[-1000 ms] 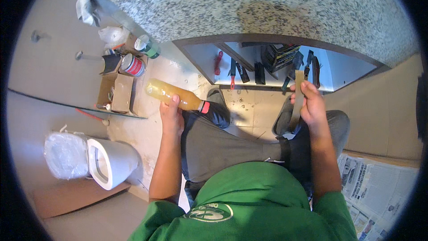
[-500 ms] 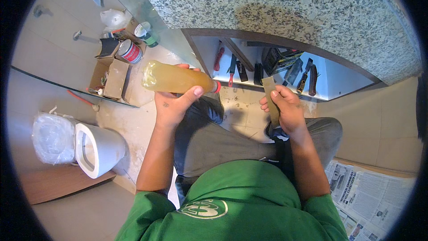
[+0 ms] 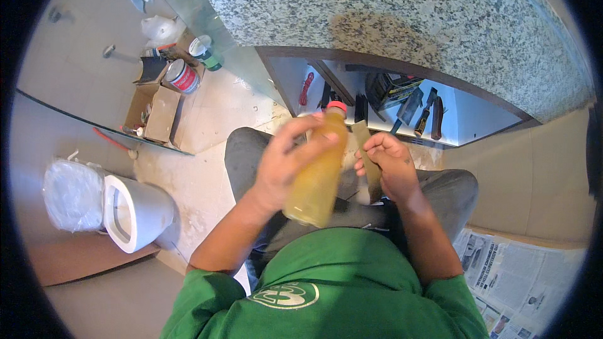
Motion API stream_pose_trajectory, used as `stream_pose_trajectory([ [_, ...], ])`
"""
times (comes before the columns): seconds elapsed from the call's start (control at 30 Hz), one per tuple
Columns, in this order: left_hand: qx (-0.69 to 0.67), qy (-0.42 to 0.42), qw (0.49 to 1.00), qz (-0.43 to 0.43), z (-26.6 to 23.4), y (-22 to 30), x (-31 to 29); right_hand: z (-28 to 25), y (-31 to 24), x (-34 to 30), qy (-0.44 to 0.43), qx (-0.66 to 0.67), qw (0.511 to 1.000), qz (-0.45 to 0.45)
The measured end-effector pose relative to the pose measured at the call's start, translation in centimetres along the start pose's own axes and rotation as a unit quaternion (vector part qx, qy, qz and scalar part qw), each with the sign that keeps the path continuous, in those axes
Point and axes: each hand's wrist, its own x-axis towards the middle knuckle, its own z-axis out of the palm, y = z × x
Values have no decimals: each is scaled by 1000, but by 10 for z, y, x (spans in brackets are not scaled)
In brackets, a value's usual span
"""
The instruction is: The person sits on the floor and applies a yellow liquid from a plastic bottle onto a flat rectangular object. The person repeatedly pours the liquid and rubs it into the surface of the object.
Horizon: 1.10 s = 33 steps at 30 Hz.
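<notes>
Speckled counter (image 3: 301, 6) fills the far side of the room, with an open cabinet (image 3: 468, 110) beneath it. The person sits or squats close in front of it, in grey trousers (image 3: 440, 191) and a green shirt (image 3: 370, 282). At the left stands a white toilet (image 3: 151, 213), its back part wrapped in clear plastic. Newspaper (image 3: 518, 273) lies at the lower right. Beyond the toilet, an open carton (image 3: 164, 113) sits on the floor, with a red-and-grey tin (image 3: 182, 76) just beside it and a green-and-white tub (image 3: 212, 61) farther back.

The bottle (image 3: 317, 182), full of yellowish liquid, is over the lap, tilted, its base toward the shirt. The left hand (image 3: 279, 160) is clasped around its side, fingers blurred. The right hand (image 3: 391, 163), apart from the left, pinches a flat brown strip (image 3: 362, 133) between thumb and fingers, just beside the bottle.

Several tools (image 3: 411, 108) and a red cord (image 3: 306, 89) lie in the cabinet. Smallest is the bottle's red cap (image 3: 337, 105), pointing toward the cabinet.
</notes>
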Motion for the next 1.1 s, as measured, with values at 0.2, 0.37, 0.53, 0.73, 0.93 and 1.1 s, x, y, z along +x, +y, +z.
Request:
stream_pose_trajectory([
  [0.2, 84, -94, 976, 177, 23, 4, 13, 32, -25, -19, -106, 173, 979, -6],
  [0.37, 52, -78, 984, 154, 35, 7, 16, 29, -35, -27, -85, 167, 982, 15],
  [0.53, -131, 71, 981, -128, 55, 19, -11, 34, -50, -32, -87, 129, 987, -47],
  [0.73, -504, -82, 798, -322, 74, -3, -26, 49, -65, -31, -83, 101, 988, -80],
  [0.93, -541, -42, 770, -336, 78, 6, -11, 45, -76, -32, -120, 84, 984, -99],
  [1.1, -514, -10, 791, -331, 63, 25, 4, 49, -77, -36, -88, 25, 987, -130],
])
